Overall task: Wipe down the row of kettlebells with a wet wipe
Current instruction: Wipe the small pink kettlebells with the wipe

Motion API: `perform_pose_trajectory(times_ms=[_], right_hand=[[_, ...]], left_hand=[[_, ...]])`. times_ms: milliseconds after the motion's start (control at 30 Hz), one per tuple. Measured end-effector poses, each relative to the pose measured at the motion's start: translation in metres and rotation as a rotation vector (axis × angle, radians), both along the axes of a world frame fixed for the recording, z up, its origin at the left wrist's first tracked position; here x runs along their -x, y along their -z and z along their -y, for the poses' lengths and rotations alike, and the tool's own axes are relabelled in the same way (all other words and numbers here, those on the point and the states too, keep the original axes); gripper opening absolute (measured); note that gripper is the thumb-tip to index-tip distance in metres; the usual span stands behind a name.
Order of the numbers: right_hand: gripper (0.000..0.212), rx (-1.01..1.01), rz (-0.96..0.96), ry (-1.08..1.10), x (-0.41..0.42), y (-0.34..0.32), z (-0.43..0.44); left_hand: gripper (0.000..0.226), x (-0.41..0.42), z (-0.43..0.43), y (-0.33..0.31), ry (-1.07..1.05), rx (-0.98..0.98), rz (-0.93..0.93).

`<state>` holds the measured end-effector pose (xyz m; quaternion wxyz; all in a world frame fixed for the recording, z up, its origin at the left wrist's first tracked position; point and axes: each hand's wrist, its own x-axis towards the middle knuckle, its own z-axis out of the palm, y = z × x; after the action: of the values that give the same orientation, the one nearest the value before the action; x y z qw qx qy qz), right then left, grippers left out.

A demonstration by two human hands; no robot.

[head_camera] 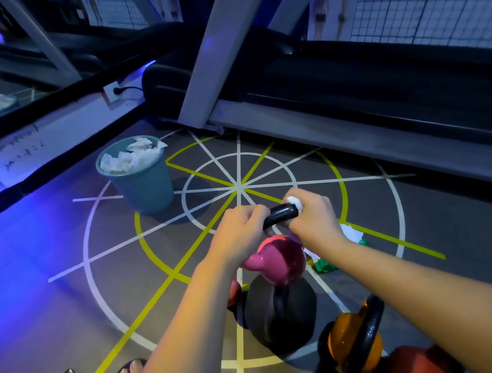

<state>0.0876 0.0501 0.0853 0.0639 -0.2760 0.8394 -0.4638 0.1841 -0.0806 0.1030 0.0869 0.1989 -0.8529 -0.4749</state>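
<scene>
Firmly the left hand [239, 229] grips the black handle [279, 215] of the glossy pink kettlebell [278, 260]; the right hand [313, 219] clutches a white wipe [294, 201] round the handle's other end; this kettlebell is farthest in the row, beyond a black kettlebell [280, 314].

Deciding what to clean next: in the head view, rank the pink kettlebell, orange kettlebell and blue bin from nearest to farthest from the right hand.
1. pink kettlebell: directly below the right hand, which grips its handle.
2. orange kettlebell: lower right, nearer the person.
3. blue bin: far upper left, on the floor.
</scene>
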Motion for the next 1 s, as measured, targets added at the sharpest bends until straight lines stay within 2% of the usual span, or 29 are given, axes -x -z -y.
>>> perform_pose_trajectory(times_ms=[67,133,233,300,367,433,533,600,667,733,900,933,1000], right_hand=[[0.024,-0.139,-0.237,-0.167,0.004,-0.01,-0.001],[0.026,-0.217,-0.294,-0.208,0.002,-0.014,-0.001],[0.046,-0.329,-0.089,-0.211,0.001,-0.025,-0.004],[0.068,-0.323,0.166,-0.354,0.006,-0.039,-0.012],[0.079,-0.315,0.354,-0.458,0.008,-0.053,-0.026],[0.073,-0.441,0.313,-0.453,0.01,-0.062,-0.04],[0.075,-0.672,0.082,-0.478,0.011,-0.066,-0.054],[0.063,-0.712,-0.034,-0.512,0.01,-0.062,-0.055],[0.036,-0.693,-0.096,-0.451,0.008,-0.053,-0.049],[0.021,-0.641,-0.102,-0.341,0.014,-0.04,-0.04],[0.01,-0.351,0.118,-0.281,0.028,-0.028,-0.026],[0.01,-0.32,0.096,-0.252,0.027,-0.026,-0.021],[0.016,-0.36,-0.119,-0.18,0.019,-0.023,-0.009]], left_hand=[[0.035,-0.002,-0.001,0.001,0.021,0.027,0.022],[0.034,-0.003,-0.003,0.004,0.003,0.017,0.028],[0.043,-0.002,-0.002,0.005,-0.061,-0.02,0.025],[0.045,-0.001,-0.002,0.003,-0.002,0.056,0.024],[0.044,0.001,-0.004,0.0,0.039,0.116,0.024],[0.039,0.005,-0.005,0.001,0.066,0.156,0.037],[0.035,0.01,-0.008,0.001,0.129,0.23,0.071],[0.037,0.012,-0.009,-0.002,0.147,0.218,0.07],[0.039,0.012,-0.011,-0.005,0.152,0.21,0.065],[0.042,0.014,-0.014,-0.007,0.148,0.19,0.066],[0.038,0.016,-0.02,-0.008,0.117,0.25,0.029],[0.038,0.015,-0.019,-0.009,0.092,0.235,0.02],[0.039,0.015,-0.015,-0.009,0.05,0.24,0.027]])
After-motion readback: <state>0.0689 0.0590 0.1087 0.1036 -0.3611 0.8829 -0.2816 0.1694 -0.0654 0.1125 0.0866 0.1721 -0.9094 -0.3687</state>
